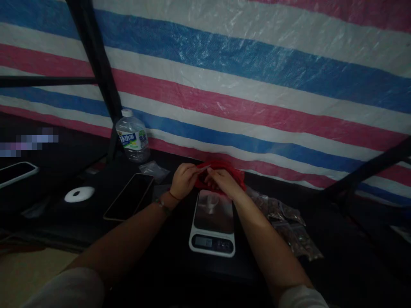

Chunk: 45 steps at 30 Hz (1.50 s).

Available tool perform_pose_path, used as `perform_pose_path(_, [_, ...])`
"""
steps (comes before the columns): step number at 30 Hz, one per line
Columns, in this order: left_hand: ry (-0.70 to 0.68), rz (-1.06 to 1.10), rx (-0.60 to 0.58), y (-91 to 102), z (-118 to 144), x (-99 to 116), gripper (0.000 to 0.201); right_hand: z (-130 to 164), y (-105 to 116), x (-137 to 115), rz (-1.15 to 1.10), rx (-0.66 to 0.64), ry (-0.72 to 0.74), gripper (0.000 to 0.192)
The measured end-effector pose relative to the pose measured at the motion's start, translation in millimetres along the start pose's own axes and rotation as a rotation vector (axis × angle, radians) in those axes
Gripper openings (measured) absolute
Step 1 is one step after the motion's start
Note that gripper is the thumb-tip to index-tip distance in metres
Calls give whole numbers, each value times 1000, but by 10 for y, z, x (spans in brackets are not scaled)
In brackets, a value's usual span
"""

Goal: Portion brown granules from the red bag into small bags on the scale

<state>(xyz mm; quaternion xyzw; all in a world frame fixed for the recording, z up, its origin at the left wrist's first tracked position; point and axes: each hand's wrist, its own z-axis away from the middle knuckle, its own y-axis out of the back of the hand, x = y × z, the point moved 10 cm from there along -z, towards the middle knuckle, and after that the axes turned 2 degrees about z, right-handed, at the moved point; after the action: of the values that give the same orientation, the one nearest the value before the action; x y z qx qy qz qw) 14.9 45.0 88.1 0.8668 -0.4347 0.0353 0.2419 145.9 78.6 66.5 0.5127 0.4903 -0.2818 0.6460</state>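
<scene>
A: From the head camera, what do the hands have?

B: Both meet above the far end of a kitchen scale [212, 224]. The left hand [183, 180] is curled, its fingertips pinching a small pale strip or bag [204, 167] — too dim and small to name it better. The right hand [224, 182] is curled too, fingertips touching the same piece from the other side.

A: And behind them?

B: A red bag or bowl [236, 173], just beyond the scale, partly hidden by the hands; I cannot tell which it is.

A: Anything on the scale?

B: A small clear cup [211, 202] seems to stand on the platform, right under the hands.

A: What lies around?

B: A heap of clear packets [290, 226] to the right of the scale, a dark phone [129, 196] to the left, a water bottle [132, 137] further back against the striped tarpaulin [257, 77], and a white round disc [79, 194] — well apart, at the far left.
</scene>
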Motion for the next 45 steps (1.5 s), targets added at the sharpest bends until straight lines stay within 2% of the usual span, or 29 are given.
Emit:
perform_pose_path(3, [-43, 64, -56, -58, 9, 89, 16, -53, -46, 196, -156, 42, -35, 41])
perform_pose_path(7, [-80, 132, -142, -121, 18, 204, 14, -35, 29, 193, -183, 80, 19, 28])
perform_pose_path(9, [-78, 163, -178, -131, 16, 242, 13, -21, 83, 120, -106, 109, 87, 27])
perform_pose_path(12, [-39, 162, -225, -162, 20, 238, 21, 28, 114, -34, 113, 160, 209, 23])
perform_pose_path(15, [0, 155, -238, -192, 42, 199, 19, 89, 99, -129, 271, 201, 266, 23])
perform_pose_path(18, [0, 213, -249, -214, 70, 192, 16, 125, 65, -165, 320, 185, 284, 22])
perform_pose_path(24, [74, 346, -302, -246, 75, 155, 19, 138, -15, -189, 342, 50, 294, 19])
perform_pose_path(28, [110, 367, -298, -240, 59, 127, 17, 137, -31, -184, 345, 30, 293, 18])
perform_pose_path(34, [141, 301, -282, -253, 68, 122, 20, 161, -81, -226, 485, 50, 341, 20])
perform_pose_path(39, [158, 229, -202, -230, 73, 158, 16, 183, -67, -283, 548, 129, 382, 17])
perform_pose_path(45, [290, 104, -100, -120, 72, -17, 18, 193, 30, -249, 582, 230, 307, 22])
